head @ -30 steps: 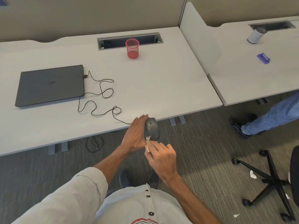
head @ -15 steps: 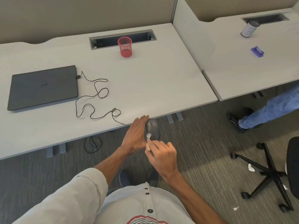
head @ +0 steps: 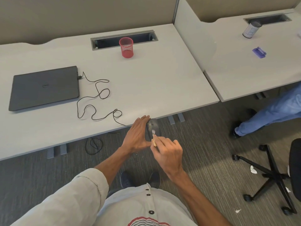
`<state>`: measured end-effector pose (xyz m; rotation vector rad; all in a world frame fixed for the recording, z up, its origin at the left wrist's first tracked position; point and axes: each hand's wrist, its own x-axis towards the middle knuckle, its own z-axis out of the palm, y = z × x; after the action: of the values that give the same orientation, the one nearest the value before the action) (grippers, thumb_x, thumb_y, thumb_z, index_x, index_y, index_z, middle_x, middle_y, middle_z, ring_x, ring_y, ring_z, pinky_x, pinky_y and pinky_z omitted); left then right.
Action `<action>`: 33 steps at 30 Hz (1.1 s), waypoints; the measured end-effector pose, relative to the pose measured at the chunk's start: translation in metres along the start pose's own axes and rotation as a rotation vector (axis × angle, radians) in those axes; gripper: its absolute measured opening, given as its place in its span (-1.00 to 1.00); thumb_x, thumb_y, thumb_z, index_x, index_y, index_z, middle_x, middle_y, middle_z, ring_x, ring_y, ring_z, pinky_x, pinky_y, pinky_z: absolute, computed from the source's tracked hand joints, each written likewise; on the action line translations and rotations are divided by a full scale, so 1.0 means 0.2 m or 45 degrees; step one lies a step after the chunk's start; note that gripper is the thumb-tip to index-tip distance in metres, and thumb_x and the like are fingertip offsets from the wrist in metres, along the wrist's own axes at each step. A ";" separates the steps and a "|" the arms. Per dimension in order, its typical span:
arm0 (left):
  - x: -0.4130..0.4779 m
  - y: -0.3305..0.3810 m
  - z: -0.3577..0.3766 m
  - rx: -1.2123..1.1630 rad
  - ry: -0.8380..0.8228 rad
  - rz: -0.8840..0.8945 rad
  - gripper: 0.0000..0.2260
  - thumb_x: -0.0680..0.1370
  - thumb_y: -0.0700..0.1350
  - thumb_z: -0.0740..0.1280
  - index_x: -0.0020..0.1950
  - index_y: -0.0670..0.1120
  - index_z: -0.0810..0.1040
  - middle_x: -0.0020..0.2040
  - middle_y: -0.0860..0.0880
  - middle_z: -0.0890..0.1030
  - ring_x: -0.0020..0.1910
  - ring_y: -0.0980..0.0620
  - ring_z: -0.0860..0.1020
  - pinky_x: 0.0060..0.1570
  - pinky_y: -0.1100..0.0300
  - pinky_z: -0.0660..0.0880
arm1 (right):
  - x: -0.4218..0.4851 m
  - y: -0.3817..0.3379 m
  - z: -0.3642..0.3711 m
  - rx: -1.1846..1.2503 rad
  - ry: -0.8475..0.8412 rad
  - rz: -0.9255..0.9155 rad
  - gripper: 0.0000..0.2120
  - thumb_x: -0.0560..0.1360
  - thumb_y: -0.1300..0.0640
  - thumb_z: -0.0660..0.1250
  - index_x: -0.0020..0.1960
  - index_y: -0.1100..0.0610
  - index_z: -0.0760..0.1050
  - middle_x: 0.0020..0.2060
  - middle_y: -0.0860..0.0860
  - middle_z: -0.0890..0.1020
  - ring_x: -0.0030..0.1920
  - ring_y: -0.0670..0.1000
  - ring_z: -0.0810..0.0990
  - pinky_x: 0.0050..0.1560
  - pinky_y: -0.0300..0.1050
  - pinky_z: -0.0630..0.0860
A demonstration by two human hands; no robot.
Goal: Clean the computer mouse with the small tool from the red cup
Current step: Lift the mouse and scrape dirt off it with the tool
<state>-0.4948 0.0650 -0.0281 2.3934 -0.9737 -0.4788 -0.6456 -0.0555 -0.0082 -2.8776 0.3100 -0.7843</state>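
Note:
A dark grey computer mouse (head: 154, 128) is held just off the desk's front edge, gripped from its left side by my left hand (head: 137, 136). My right hand (head: 167, 154) pinches a small brush (head: 154, 137) with a pale wooden handle; its white bristles touch the mouse's top. The mouse's thin black cable (head: 96, 101) snakes across the desk to a closed dark laptop (head: 44, 88). The red mesh cup (head: 126, 47) stands upright at the back of the desk; whether anything is inside it cannot be seen.
The grey desk (head: 154, 82) has a cable slot (head: 123, 39) behind the cup. A second desk to the right carries a tipped grey tin (head: 251, 30) and a purple item (head: 259, 52). Another person's leg (head: 270, 115) and an office chair base (head: 270, 175) are on the right floor.
The brush tip has shifted slightly along the mouse's top. Both hands stay in nearly the same place; the view has drifted a little.

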 end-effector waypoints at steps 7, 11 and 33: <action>0.00 -0.02 -0.01 0.033 -0.016 0.021 0.17 0.42 0.39 0.60 0.78 -0.14 0.10 0.79 -0.09 0.17 0.81 -0.02 0.08 0.82 -0.02 -0.04 | -0.08 -0.07 0.04 0.040 -0.058 -0.161 -0.78 0.67 0.02 0.43 0.13 0.11 0.79 -0.02 -0.03 0.83 -0.15 -0.06 0.76 -0.23 -0.11 0.45; -0.02 -0.03 -0.02 0.021 0.001 0.014 0.09 0.47 0.34 0.56 0.78 -0.12 0.11 0.79 -0.06 0.17 0.81 0.02 0.08 0.80 -0.04 0.01 | -0.03 -0.06 0.02 0.021 0.034 -0.106 -0.63 0.77 -0.02 0.25 0.23 0.13 0.78 -0.03 -0.03 0.82 -0.21 -0.06 0.71 -0.24 -0.15 0.38; 0.00 -0.06 -0.04 -0.032 0.020 0.047 0.04 0.49 0.33 0.54 0.77 -0.11 0.14 0.78 -0.04 0.22 0.80 0.02 0.12 0.81 -0.02 0.02 | 0.11 -0.06 0.03 -0.021 0.041 0.002 -0.74 0.66 0.02 0.44 0.21 0.13 0.79 -0.02 -0.03 0.83 -0.20 -0.06 0.74 -0.25 -0.12 0.44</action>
<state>-0.4856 0.0750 -0.0287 2.3493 -0.9978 -0.4549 -0.6218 -0.0482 -0.0002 -2.8825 0.3238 -0.8322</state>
